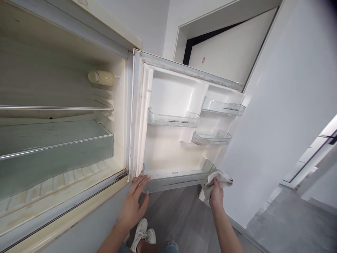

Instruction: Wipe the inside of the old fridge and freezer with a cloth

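Observation:
My right hand [216, 194] is closed round a crumpled pale cloth [219, 180], which lies against the right end of the clear bottom door bin [176, 182]. At the bin's left end is my left hand [135, 203], its fingers stretched out near the hinge-side corner; whether they touch the bin I cannot tell. Both hands are low on the open fridge door [171, 147]. Higher on the door sit a clear egg-labelled-style shelf bin [173, 120] with small dark lettering and two smaller bins on the right, an upper bin [223, 106] and a lower bin [212, 138].
To the left stands the fridge compartment [119, 140] with a glass shelf [52, 108], a clear drawer [65, 149] and a cream lamp cover [104, 78]. Behind the fridge door are a white room door [229, 45] and a wall [276, 105]. White shoes [142, 232] stand on the grey floor [179, 211].

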Motion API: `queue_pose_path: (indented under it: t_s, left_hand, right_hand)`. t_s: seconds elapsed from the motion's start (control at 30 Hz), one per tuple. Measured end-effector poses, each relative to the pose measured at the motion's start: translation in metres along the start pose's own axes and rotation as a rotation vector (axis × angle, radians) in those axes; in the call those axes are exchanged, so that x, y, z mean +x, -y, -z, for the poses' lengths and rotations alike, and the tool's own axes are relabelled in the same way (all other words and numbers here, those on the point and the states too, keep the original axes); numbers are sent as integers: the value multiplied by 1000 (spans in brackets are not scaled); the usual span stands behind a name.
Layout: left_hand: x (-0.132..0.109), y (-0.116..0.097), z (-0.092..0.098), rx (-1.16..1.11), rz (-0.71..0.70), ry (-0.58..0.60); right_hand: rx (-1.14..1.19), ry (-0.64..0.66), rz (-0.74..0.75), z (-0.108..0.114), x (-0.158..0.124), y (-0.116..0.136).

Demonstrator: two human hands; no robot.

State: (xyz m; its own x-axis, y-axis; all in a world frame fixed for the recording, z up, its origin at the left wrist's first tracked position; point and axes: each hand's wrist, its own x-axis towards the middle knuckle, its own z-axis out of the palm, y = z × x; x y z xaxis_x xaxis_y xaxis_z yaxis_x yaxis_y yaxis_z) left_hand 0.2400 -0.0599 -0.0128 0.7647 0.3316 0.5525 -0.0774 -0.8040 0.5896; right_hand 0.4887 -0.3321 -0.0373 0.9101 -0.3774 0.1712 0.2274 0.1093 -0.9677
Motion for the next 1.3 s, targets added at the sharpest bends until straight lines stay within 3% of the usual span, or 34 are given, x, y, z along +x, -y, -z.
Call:
queue_pose_path:
  t_s: [0.07, 0.17, 0.33, 0.43, 0.53, 0.63, 0.8, 0.9, 1.03, 1.13, 1.2, 1.23, 1.3]
  left_hand:
    - [-7, 1, 5, -22, 51, -81]
    - [-22, 10, 8, -46, 146, -166]
    - [-54, 32, -8, -89, 240, -59]
    - [-72, 35, -20, -96, 228, 36]
    - [-84, 28, -28, -125, 220, 66]
    - [-90, 22, -31, -146, 222, 55]
    - [-94, 31, -25, -142, 265, 35]
    - [-95, 43, -20, -94, 219, -23]
    - [-91, 50, -12, 36, 111, -125]
    - [-79, 44, -1, 144, -34, -168]
    - [-67, 36, 6, 221, -120, -205]
    - [-60, 31, 9, 256, -154, -230]
    - [-43, 21, 11, 313, -207, -257]
  right_hand:
    - [-89, -47, 12, -11, -18, 10]
    - [-192, 58, 327, -32, -60, 20]
    - [-443, 441, 935, -61, -148, 14]
    - [-571, 622, 1162, -79, -189, 22]
    - [-616, 735, 1274, -103, -215, 41]
    - [-626, 725, 1309, -125, -229, 51]
    - [-629, 595, 1510, -130, -238, 24]
    - [-669, 654, 1550, -116, -237, 4]
    - [-639, 762, 1536, -92, -230, -19]
    - [-619, 915, 1366, -71, -221, -42]
    - [-606, 1020, 1023, -57, -211, -57]
    - [-588, 1025, 763, -50, -206, -64]
    - [-485, 910, 132, -38, -197, -72]
